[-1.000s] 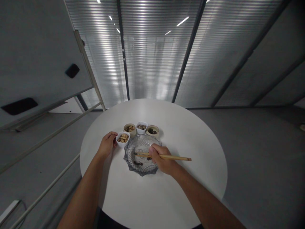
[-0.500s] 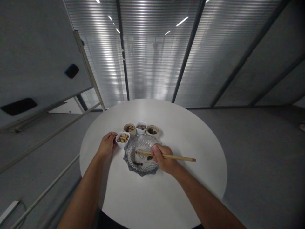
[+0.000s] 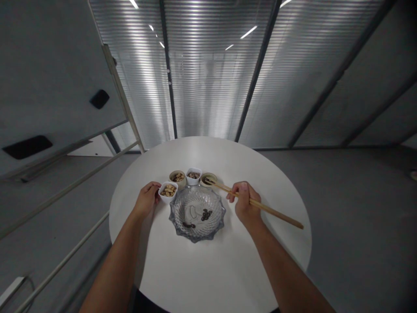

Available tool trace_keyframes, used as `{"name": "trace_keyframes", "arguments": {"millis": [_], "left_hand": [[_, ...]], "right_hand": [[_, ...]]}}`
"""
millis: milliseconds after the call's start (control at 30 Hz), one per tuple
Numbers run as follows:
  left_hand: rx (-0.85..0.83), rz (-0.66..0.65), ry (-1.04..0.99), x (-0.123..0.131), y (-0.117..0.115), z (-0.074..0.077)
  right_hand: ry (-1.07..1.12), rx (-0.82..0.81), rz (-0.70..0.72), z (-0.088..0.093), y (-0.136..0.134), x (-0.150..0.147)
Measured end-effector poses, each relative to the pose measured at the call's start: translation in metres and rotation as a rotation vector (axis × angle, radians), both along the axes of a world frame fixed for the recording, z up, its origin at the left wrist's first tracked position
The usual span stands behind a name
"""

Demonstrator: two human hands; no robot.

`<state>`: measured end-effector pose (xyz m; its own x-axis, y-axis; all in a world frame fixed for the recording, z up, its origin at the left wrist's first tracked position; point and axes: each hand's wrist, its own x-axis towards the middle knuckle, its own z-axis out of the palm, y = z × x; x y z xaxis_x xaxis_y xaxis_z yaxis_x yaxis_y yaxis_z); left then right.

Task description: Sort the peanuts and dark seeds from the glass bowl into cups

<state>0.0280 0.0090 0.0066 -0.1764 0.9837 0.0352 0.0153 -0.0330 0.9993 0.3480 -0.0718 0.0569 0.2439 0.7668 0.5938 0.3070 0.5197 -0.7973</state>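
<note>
right hand pinching chopsticks, tips at dark-bean bowl; left hand against white nut bowl

Round white table on a gray floor. Whiteboard on a metal frame at far left, slatted blinds along the far side of the room.

Left to right on the table: left hand curled, fingers wrapped against the left side of the white nut bowl, touching it. Next to that bowl, on the far side, a tan bowl of nuts, then a small white bowl of brown pieces, then the dark-bean bowl. All four sit close together in an arc along the far rim of a scalloped glass dish. In the dish: a small heap of dark beans right of centre, a second dark cluster nearer the left rim.

Right hand just right of the dish, fingers closed on the chopsticks, which slant from near right to far left. Tips inside the dark-bean bowl; whether they grip a bean is too small to tell. Back ends stop just inside the right table edge. Wide open tabletop on the near side of the dish and right of the right hand; far table edge well beyond the bowls.
</note>
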Motion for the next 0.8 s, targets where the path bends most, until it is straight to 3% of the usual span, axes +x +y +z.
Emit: {"name": "trace_keyframes", "arguments": {"millis": [200, 333, 600, 800], "left_hand": [[0.002, -0.008, -0.003, 0.0, -0.002, 0.002], [-0.002, -0.007, -0.018, 0.0, -0.004, 0.006], [-0.013, -0.018, -0.015, -0.001, -0.002, 0.006], [0.0, -0.023, -0.016, -0.003, -0.001, 0.005]], "right_hand": [[-0.1, -0.078, -0.013, 0.0, 0.004, 0.002], [-0.054, -0.087, 0.028, 0.001, 0.002, 0.002], [0.142, -0.13, 0.265, 0.008, -0.003, -0.004], [0.194, -0.332, 0.434, 0.011, -0.007, -0.011]]}}
